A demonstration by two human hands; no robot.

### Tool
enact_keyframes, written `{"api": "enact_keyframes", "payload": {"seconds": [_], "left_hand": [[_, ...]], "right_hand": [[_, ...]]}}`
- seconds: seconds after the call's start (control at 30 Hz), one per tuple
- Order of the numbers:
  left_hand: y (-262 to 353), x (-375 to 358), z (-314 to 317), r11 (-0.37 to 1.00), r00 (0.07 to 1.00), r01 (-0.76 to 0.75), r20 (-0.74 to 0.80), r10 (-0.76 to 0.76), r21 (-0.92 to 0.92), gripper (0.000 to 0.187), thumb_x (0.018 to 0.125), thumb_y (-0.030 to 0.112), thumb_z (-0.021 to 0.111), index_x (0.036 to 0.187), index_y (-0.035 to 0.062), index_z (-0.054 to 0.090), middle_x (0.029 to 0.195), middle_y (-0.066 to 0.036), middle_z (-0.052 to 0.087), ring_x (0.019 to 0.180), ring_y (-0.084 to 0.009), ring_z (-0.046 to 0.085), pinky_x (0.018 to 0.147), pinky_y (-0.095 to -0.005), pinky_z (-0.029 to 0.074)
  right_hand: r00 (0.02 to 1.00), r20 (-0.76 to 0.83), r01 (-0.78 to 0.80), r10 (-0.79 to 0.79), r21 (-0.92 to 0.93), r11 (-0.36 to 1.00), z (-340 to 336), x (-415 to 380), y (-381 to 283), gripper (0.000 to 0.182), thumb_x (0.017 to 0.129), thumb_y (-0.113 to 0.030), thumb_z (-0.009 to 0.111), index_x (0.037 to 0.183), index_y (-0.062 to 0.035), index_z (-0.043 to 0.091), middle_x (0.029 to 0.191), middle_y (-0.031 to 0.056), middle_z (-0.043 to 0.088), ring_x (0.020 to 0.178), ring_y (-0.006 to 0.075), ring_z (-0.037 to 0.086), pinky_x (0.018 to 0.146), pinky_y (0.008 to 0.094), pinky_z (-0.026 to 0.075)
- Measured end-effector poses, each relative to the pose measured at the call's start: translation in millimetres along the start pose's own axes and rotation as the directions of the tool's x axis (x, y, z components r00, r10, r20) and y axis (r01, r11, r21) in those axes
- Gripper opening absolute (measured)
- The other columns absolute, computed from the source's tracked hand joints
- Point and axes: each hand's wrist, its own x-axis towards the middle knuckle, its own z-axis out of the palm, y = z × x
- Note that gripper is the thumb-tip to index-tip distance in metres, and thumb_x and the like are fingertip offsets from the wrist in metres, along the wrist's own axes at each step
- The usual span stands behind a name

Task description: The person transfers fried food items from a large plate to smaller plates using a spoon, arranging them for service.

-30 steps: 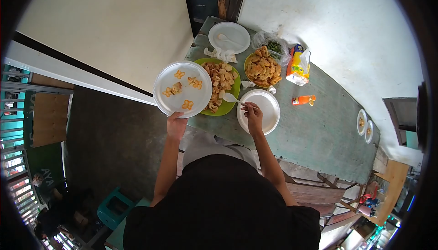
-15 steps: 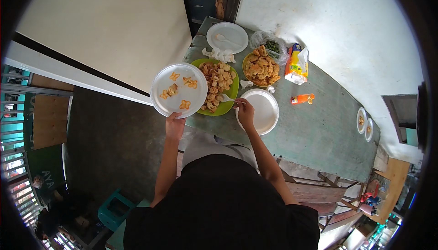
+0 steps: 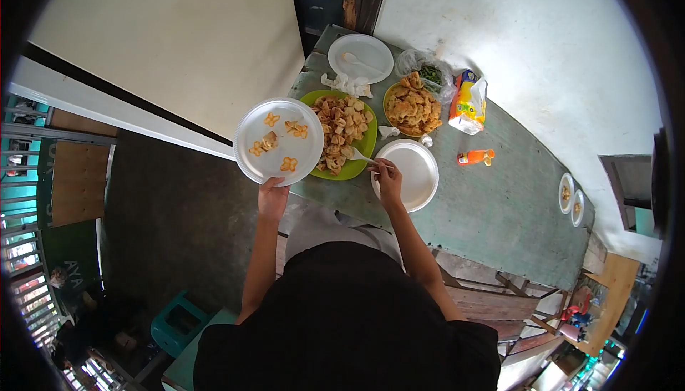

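My left hand (image 3: 273, 200) grips the near rim of a white plate (image 3: 246, 138), held beside the table's left edge. Several small pieces of food with orange sauce lie on that plate. In my right hand (image 3: 387, 180) is a white plastic fork (image 3: 362, 157), its head at the pile of fried food (image 3: 341, 130) on a green plate (image 3: 368, 141). The white plate overlaps the green plate's left side in view. Just right of the fork, a second white plate (image 3: 414, 173) rests on the table, partly behind my right hand.
Farther back on the table (image 3: 499, 205) are a white plate with a spoon (image 3: 371, 52), crumpled tissue (image 3: 347, 85), a yellow plate of fried food (image 3: 412, 105), a bag of greens (image 3: 430, 73), a tissue pack (image 3: 469, 102) and an orange bottle (image 3: 474, 156). A teal stool (image 3: 178, 323) stands lower left.
My right hand and the fork have shifted slightly to the right, and the fork's head shows more clearly over the food. The table's contents appear slightly shifted right in view.
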Motion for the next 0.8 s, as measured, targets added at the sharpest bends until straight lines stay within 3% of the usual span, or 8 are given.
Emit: {"api": "enact_keyframes", "payload": {"seconds": [0.13,0.2,0.3,0.53,0.73,0.8], "left_hand": [[-1.8,0.7,-3.5,1.0,1.0,0.009,0.006,-0.009,0.018,0.051,0.07,-0.007,0.053,0.12,0.0012,0.044,0.117,-0.01,0.053,0.111,-0.0241,0.05,0.095,-0.0367,0.041],[-5.0,1.2,-3.9,0.997,1.0,0.014,-0.014,-0.013,0.074,0.06,0.069,-0.007,0.052,0.126,0.0024,0.037,0.125,-0.011,0.047,0.119,-0.0252,0.043,0.1,-0.0394,0.036],[-12.9,3.7,-3.7,0.996,0.999,0.019,0.042,-0.023,0.083,0.06,0.069,-0.007,0.052,0.126,0.0025,0.037,0.124,-0.011,0.047,0.118,-0.025,0.044,0.099,-0.0391,0.037],[-24.2,4.6,7.3,0.996,0.998,0.068,0.016,-0.069,0.062,0.059,0.07,-0.009,0.054,0.126,0.0027,0.038,0.122,-0.01,0.048,0.116,-0.0237,0.046,0.098,-0.0366,0.038],[-37.3,3.6,11.0,0.982,0.981,0.174,0.073,-0.179,0.073,0.054,0.071,-0.008,0.056,0.122,0.0037,0.043,0.118,-0.007,0.051,0.112,-0.0211,0.049,0.093,-0.0328,0.042],[-42.1,4.9,9.4,0.969,0.972,0.219,0.063,-0.227,0.117,0.056,0.07,-0.008,0.059,0.122,0.0067,0.043,0.115,-0.006,0.053,0.105,-0.0188,0.054,0.088,-0.0313,0.047]], "right_hand": [[1.0,-0.014,-0.008,0.008,0.029,1.0,-8.7,-4.3,-5.0,0.022,0.093,-0.016,0.049,0.103,0.0021,0.056,0.089,0.0102,0.064,0.077,0.0124,0.061,0.057,0.021,0.042],[1.0,-0.018,0.008,-0.008,0.02,1.0,-10.6,-7.0,-10.3,0.022,0.093,-0.016,0.049,0.104,0.0022,0.055,0.089,0.0106,0.064,0.077,0.0124,0.061,0.057,0.0208,0.042],[0.999,-0.033,0.042,-0.042,0.012,0.999,-9.9,-13.4,-28.9,0.023,0.093,-0.017,0.049,0.103,0.0024,0.055,0.089,0.0113,0.064,0.076,0.0124,0.06,0.057,0.0207,0.041],[0.99,-0.018,0.138,-0.137,0.083,0.987,-2.3,-22.0,-74.2,0.021,0.092,-0.014,0.049,0.101,0.0037,0.056,0.087,0.0116,0.064,0.072,0.0116,0.059,0.055,0.0203,0.04],[0.981,0.072,0.183,-0.183,-0.001,0.983,28.6,-30.6,-105.1,0.018,0.092,-0.011,0.049,0.099,0.0031,0.057,0.084,0.0102,0.064,0.071,0.0105,0.059,0.055,0.0205,0.04],[0.978,0.123,0.187,-0.169,-0.147,0.971,36.6,-28.4,-100.2,0.018,0.092,-0.013,0.05,0.099,0.0017,0.058,0.084,0.0099,0.064,0.07,0.0106,0.06,0.055,0.0211,0.039]]}}
